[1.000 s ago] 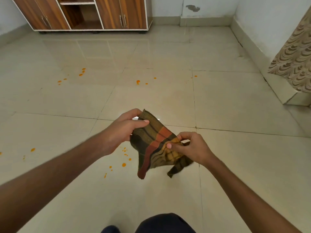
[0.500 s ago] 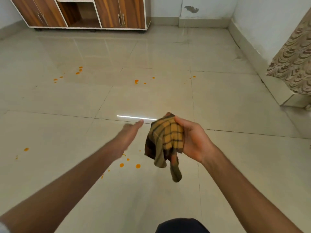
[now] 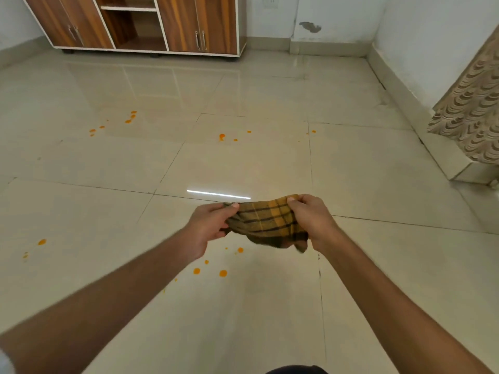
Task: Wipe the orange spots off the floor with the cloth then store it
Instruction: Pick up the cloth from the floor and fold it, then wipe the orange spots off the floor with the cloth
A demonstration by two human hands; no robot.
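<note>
A yellow-and-brown checked cloth [image 3: 266, 222] is stretched between both hands above the floor. My left hand [image 3: 209, 225] pinches its left end and my right hand [image 3: 310, 220] grips its right end. Orange spots lie on the beige tiled floor [image 3: 378, 265]: a near cluster [image 3: 222, 273] just below my hands, a group at the left edge [image 3: 41, 241], one group further out in the middle [image 3: 222, 136], another at the far left [image 3: 131, 117], and small ones to the right [image 3: 313, 131].
A wooden cabinet [image 3: 175, 22] with closed doors and an open shelf bay stands against the back wall. A patterned fabric-covered piece [image 3: 469, 122] on a raised ledge is at the right. White walls with a skirting board bound the room.
My left hand, which had let go of the cloth half a second ago, has taken hold of it again. The bunched cloth is now pulled out sideways between both hands.
</note>
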